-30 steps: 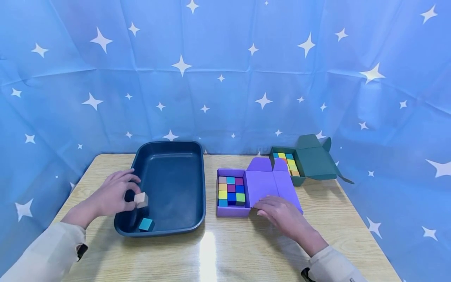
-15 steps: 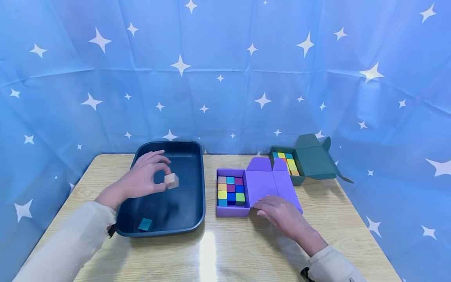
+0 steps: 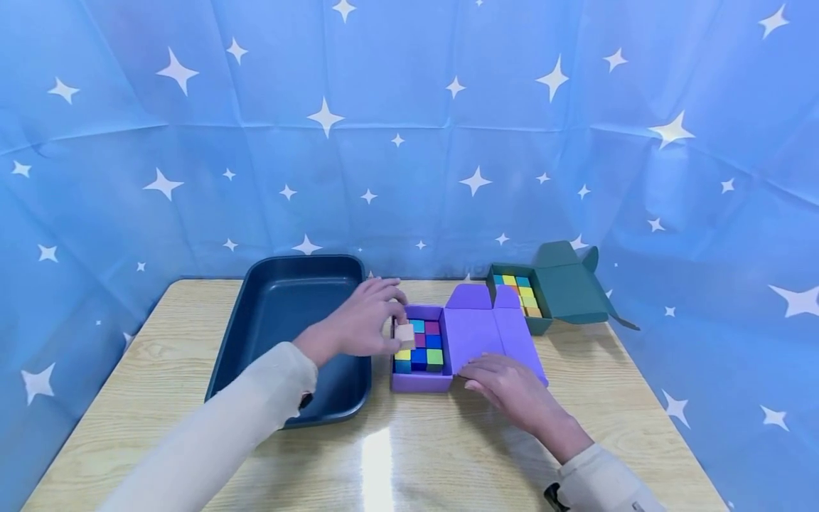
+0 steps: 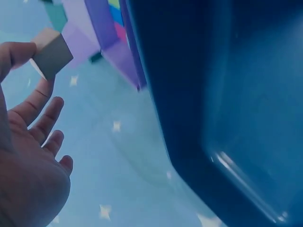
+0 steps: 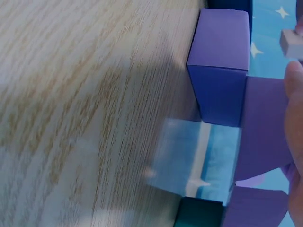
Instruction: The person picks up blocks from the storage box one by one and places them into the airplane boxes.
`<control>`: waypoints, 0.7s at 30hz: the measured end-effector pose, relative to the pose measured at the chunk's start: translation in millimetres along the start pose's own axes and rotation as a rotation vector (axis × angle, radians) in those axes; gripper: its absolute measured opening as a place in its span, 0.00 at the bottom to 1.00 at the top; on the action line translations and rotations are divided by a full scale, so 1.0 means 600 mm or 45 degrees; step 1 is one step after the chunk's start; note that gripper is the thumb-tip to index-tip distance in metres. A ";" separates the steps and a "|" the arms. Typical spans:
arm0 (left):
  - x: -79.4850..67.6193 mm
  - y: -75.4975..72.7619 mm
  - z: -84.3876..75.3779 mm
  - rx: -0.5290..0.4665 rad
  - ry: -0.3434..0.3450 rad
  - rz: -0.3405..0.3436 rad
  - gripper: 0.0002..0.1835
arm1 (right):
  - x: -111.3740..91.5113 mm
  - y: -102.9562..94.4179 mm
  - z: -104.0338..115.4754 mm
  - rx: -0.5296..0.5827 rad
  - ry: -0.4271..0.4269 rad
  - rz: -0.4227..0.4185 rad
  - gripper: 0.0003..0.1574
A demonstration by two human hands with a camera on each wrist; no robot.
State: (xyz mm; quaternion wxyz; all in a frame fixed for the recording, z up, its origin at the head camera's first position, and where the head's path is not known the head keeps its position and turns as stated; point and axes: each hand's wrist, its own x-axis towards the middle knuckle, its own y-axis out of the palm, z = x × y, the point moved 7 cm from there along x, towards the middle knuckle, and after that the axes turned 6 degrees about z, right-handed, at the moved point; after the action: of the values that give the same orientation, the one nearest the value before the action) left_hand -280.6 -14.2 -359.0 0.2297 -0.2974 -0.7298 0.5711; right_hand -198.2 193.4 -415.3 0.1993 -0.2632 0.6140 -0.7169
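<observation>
My left hand [image 3: 361,320] pinches a plain wooden cube [image 3: 405,336] between thumb and fingertips, over the left side of the purple box [image 3: 422,384]. In the left wrist view the wooden cube [image 4: 52,54] is tilted, with the other fingers spread loosely below it. Rows of coloured cubes [image 3: 434,358] fill much of the box; its left part is hidden by the hand. My right hand [image 3: 512,391] rests on the near edge of the box's opened purple lid [image 3: 473,327], fingers only slightly bent. Part of the right hand [image 5: 296,118] shows at the right wrist view's edge.
A deep dark blue tray [image 3: 288,299] stands left of the purple box, partly covered by the left arm. Behind, to the right, is a dark green box [image 3: 544,326] of coloured cubes, its lid [image 3: 576,291] folded open. A starry blue curtain [image 3: 409,178] surrounds the wooden table.
My left hand has carried the wooden cube rightward, from the tray to over the purple box. The teal cube in the tray is now hidden behind the left arm. My right hand has stayed put.
</observation>
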 end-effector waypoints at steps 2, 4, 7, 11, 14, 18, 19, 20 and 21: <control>0.016 0.016 -0.014 0.021 0.009 0.042 0.13 | -0.001 0.000 -0.001 0.002 0.003 0.004 0.16; 0.027 0.030 -0.025 0.026 0.021 0.081 0.14 | -0.001 0.001 -0.002 0.007 0.003 0.005 0.16; 0.038 0.047 -0.036 0.011 0.028 0.135 0.13 | 0.000 0.001 -0.001 0.013 -0.004 -0.002 0.16; 0.044 0.064 -0.042 -0.040 0.003 0.192 0.13 | -0.001 0.001 -0.001 0.010 -0.011 -0.006 0.16; 0.047 0.076 -0.044 -0.069 -0.020 0.225 0.16 | -0.002 0.001 -0.002 0.005 -0.010 -0.007 0.16; 0.049 0.094 -0.041 -0.081 -0.037 0.270 0.15 | -0.001 0.002 -0.004 0.004 -0.006 -0.009 0.16; 0.049 0.097 -0.040 -0.078 -0.041 0.281 0.15 | -0.001 0.002 -0.004 0.005 -0.005 -0.009 0.16; 0.049 0.101 -0.038 -0.078 -0.046 0.291 0.14 | 0.000 0.002 -0.005 0.006 -0.003 -0.009 0.16; 0.049 0.104 -0.037 -0.077 -0.051 0.301 0.13 | 0.000 0.002 -0.005 0.006 -0.001 -0.008 0.16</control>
State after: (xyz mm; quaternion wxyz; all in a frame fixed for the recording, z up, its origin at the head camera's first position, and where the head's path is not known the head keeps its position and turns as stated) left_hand -276.1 32.3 -414.5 0.1372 -0.3768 -0.7111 0.5776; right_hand -199.9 195.5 -416.6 0.1979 -0.2651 0.6113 -0.7189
